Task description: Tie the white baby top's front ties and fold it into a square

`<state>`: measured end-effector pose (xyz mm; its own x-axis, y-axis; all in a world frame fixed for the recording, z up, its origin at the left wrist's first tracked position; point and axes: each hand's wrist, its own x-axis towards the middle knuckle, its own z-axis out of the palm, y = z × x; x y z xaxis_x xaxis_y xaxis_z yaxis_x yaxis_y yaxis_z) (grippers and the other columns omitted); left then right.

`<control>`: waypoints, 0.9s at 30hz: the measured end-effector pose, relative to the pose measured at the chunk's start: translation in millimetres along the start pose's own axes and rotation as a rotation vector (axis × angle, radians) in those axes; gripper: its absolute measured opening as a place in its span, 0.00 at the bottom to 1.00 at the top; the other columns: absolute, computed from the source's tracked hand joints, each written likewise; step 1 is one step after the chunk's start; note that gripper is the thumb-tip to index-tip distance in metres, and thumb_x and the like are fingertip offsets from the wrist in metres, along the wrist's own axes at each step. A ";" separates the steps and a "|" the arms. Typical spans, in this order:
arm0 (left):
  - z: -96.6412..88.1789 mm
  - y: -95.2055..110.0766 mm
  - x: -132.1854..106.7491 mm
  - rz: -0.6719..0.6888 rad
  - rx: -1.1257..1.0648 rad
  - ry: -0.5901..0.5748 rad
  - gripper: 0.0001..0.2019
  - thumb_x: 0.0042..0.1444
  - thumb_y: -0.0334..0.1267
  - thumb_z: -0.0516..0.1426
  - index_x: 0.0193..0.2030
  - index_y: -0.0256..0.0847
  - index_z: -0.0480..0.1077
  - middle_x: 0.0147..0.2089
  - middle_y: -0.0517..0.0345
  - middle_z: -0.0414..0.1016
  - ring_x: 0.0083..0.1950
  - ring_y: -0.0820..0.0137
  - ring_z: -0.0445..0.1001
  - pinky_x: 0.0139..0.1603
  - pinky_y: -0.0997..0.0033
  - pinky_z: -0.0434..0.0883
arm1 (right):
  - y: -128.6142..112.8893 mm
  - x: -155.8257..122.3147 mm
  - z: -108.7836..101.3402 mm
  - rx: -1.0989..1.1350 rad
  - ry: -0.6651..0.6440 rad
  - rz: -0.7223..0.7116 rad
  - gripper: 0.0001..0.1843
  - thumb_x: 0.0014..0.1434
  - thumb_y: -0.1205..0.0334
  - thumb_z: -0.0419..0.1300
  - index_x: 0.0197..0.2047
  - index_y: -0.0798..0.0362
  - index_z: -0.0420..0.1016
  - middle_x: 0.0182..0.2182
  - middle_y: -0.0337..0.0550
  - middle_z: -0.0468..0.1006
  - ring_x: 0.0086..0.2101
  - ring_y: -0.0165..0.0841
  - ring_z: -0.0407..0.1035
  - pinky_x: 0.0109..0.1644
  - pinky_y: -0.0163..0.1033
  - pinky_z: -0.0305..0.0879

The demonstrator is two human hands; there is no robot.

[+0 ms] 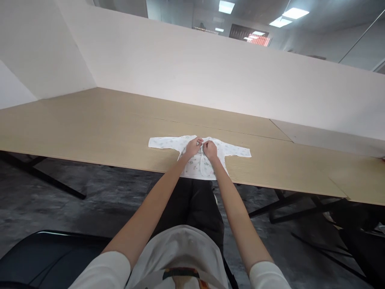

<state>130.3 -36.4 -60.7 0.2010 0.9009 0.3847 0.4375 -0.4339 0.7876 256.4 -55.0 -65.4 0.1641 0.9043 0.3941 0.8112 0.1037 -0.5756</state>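
A small white baby shirt (pixel 168 143) with a faint print lies flat on the wooden table (pixel 90 128), sleeves spread to both sides. My left hand (pixel 192 147) and my right hand (pixel 209 150) meet at the shirt's collar, close together. Both hands have their fingers pinched on the fabric at the neck opening. The hem of the shirt reaches the table's near edge.
A white partition wall (pixel 210 68) runs along the far side of the table. A black chair seat (pixel 45 253) shows at the lower left. Black table legs (pixel 45 176) stand on the dark floor below. A second table top (pixel 361 184) adjoins at the right.
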 end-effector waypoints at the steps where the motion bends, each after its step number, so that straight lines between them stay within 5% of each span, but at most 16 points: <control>1: -0.1 -0.9 0.0 0.002 -0.020 -0.004 0.11 0.56 0.30 0.53 0.43 0.40 0.73 0.42 0.54 0.78 0.44 0.67 0.75 0.51 0.66 0.70 | -0.5 -0.3 -0.8 0.020 0.002 0.004 0.12 0.60 0.65 0.49 0.32 0.54 0.73 0.34 0.48 0.76 0.36 0.36 0.68 0.42 0.37 0.61; 9: -1.3 -5.5 0.7 0.048 -0.139 -0.061 0.07 0.56 0.35 0.55 0.41 0.41 0.72 0.40 0.55 0.78 0.42 0.67 0.76 0.49 0.67 0.72 | -6.4 -5.4 -12.9 0.188 -0.038 -0.006 0.18 0.60 0.57 0.49 0.23 0.53 0.71 0.23 0.41 0.73 0.27 0.33 0.64 0.35 0.35 0.57; 16: -9.5 3.6 -2.6 0.023 -0.074 -0.149 0.13 0.58 0.39 0.56 0.49 0.40 0.71 0.41 0.53 0.79 0.44 0.66 0.77 0.49 0.67 0.72 | -3.2 -2.3 -11.5 0.339 0.058 0.211 0.11 0.51 0.59 0.54 0.22 0.54 0.71 0.21 0.38 0.73 0.27 0.32 0.65 0.34 0.34 0.60; 22: -16.1 7.6 -9.5 0.127 0.117 -0.210 0.11 0.58 0.41 0.55 0.35 0.38 0.75 0.40 0.51 0.79 0.44 0.65 0.75 0.52 0.65 0.70 | -0.3 0.6 -11.1 0.371 0.158 0.290 0.13 0.51 0.57 0.52 0.19 0.52 0.68 0.18 0.36 0.67 0.25 0.32 0.63 0.31 0.33 0.60; 27: -18.5 7.7 -16.1 0.164 0.193 -0.190 0.07 0.52 0.35 0.57 0.31 0.38 0.77 0.38 0.52 0.78 0.44 0.64 0.74 0.53 0.65 0.69 | -0.7 1.9 -13.0 0.382 0.174 0.299 0.15 0.53 0.56 0.52 0.19 0.52 0.66 0.18 0.36 0.67 0.25 0.31 0.62 0.31 0.33 0.59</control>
<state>114.2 -54.4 -51.9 0.4350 0.8125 0.3880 0.5401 -0.5803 0.6095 263.5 -58.7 -55.0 0.4745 0.8388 0.2671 0.4572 0.0245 -0.8890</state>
